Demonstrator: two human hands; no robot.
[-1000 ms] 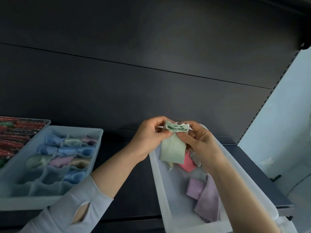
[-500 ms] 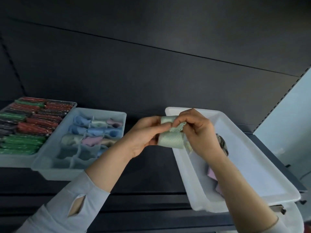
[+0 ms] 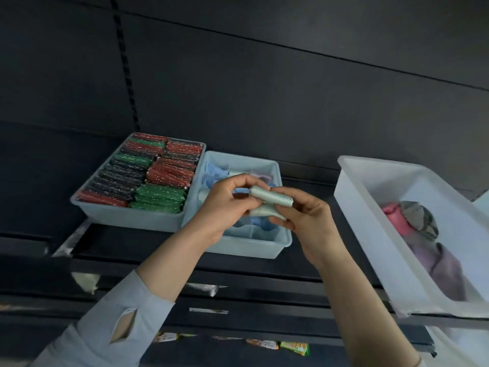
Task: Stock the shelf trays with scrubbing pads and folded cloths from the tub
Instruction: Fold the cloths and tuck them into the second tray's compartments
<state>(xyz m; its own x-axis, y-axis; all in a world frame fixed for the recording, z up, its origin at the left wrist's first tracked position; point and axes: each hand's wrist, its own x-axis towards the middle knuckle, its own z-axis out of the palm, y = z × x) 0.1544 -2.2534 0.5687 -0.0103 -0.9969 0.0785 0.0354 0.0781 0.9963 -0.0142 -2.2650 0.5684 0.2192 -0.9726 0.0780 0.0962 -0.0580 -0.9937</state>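
A pale green waffle-textured cloth [image 3: 271, 201] is being held between both hands, above the divided tray [image 3: 239, 242] that is sitting on the dark shelf [image 3: 113, 242]. The cloth is being pinched at its left end by the curled fingers and thumb of the left hand [image 3: 225, 205], while its right end is being gripped by the right hand [image 3: 304, 221], whose fingers are wrapped round a tight fold or roll. The cloth is being kept clear of the tray, not yet touching the compartments.

The step in hand is judged to be the final folding of this one cloth, just ahead of placement. Blue, pink and pale cloths are already being carried in the far compartments of the divided tray; the near compartments, toward the front edge of the shelf, are looking mostly unfilled, though part of them is being hidden by the hands. Just beside it on the left, the pad tray [image 3: 124, 211] is being shown packed with red, green and dark scrubbing pads [image 3: 158, 194], so that side appears largely stocked.

The white tub [image 3: 370, 234] is standing well to the right, hanging over the shelf's front edge, with pink, grey and lilac cloths [image 3: 423, 239] left inside, so more trips are being called for.

The next move is likely to require the fold being kept tight while the cloth is being lowered into a free near compartment, with one hand being released only once the bundle is being braced by the dividers, since a loose fold may spring open
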